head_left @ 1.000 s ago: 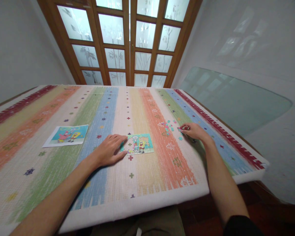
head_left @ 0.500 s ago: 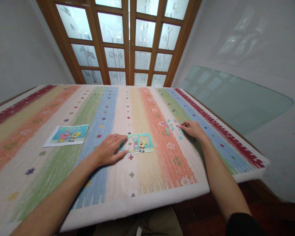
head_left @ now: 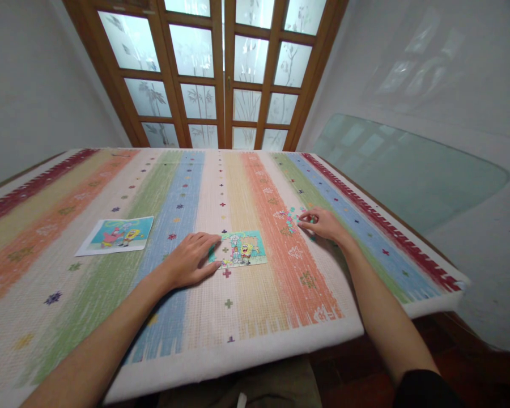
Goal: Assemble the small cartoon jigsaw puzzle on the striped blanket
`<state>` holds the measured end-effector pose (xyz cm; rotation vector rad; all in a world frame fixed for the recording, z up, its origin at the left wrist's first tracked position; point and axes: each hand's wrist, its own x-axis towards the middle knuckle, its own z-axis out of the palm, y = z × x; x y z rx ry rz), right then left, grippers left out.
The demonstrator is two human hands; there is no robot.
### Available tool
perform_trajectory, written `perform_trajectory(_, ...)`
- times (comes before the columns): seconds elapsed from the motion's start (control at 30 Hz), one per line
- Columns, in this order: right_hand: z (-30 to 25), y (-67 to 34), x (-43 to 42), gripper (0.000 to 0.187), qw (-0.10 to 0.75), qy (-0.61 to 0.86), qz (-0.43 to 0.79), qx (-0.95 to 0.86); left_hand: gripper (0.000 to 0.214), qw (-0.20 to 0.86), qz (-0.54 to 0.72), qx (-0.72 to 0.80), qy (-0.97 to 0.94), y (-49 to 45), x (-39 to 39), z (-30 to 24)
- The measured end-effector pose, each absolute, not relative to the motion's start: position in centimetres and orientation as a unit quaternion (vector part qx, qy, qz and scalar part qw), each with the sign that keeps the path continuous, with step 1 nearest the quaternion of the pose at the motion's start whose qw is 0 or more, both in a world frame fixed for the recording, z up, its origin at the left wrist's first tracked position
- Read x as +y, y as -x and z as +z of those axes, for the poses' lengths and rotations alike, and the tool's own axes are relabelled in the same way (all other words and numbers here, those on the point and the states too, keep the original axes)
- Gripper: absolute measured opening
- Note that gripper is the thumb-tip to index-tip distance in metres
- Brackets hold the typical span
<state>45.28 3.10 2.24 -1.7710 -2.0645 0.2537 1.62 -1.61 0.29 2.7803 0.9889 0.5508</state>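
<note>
A partly assembled jigsaw puzzle [head_left: 254,243] with cartoon figures lies flat on the table, with gaps at its left part and upper right. My left hand [head_left: 191,258] rests over the puzzle's left end, its fingers and thumb spread apart and touching the edge. To the right, a scatter of loose teal and pink puzzle pieces [head_left: 292,217] lies on the cloth. My right hand [head_left: 323,224] is at the right side of these pieces, thumb and forefinger pinched together on a small puzzle piece, mostly hidden by the fingers.
A printed reference picture [head_left: 121,233] of the cartoon lies to the left. A striped tablecloth [head_left: 204,317] covers the table, whose front edge is close to my body. Wooden glass-paned doors [head_left: 221,73] stand behind, and a pale glass panel [head_left: 408,158] is against the right wall.
My right hand has shifted left, over the right side of the loose pieces, covering some of them. My left hand and the puzzle stay in place.
</note>
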Motion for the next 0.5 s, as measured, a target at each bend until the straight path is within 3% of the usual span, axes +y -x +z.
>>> perform_trajectory(0.2, 2.2, -45.2, 3.1, 0.015, 0.203, 0.634, 0.117, -0.737, 0.042, 0.076, 0.184, 0.328, -0.924, -1.7, -1.6, 0.3)
perform_trajectory(0.5, 2.6, -43.5, 2.8, 0.016, 0.306, 0.616, 0.259, -0.678, 0.043, 0.076, 0.184, 0.330, -0.923, -1.6, -1.5, 0.3)
